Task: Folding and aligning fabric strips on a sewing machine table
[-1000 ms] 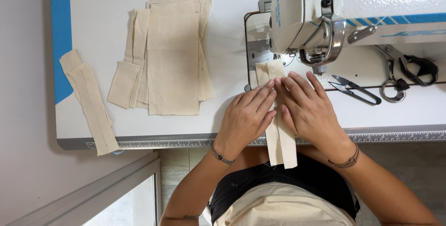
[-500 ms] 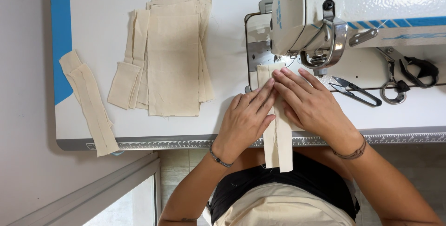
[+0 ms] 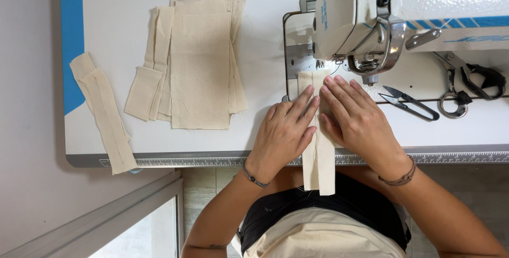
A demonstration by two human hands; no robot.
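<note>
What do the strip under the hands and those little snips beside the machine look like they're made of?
The strip looks like unbleached woven cotton: matte cream with soft creases. The snips look like metal: thin, dark, pointed blades with a slight sheen, though any coating is unclear.

Under my fingers (image 3: 313, 104) lies a strip of cloth (image 3: 318, 157) — unbleached, cream, matt, with a plain coarse weave. The stack of cut pieces (image 3: 201, 62) to my left is the same matt cloth, faintly creased, and so is the folded strip (image 3: 106, 115) at the edge. The table (image 3: 106, 25) looks like smooth white laminate with a dull sheen; a blue patch (image 3: 71, 46) on it is smooth too. The sewing machine (image 3: 424, 9) has a glossy white enamelled body, black plastic knobs and bright polished metal around the needle. The thread snips (image 3: 408, 101) are dark metal — matt.
</note>
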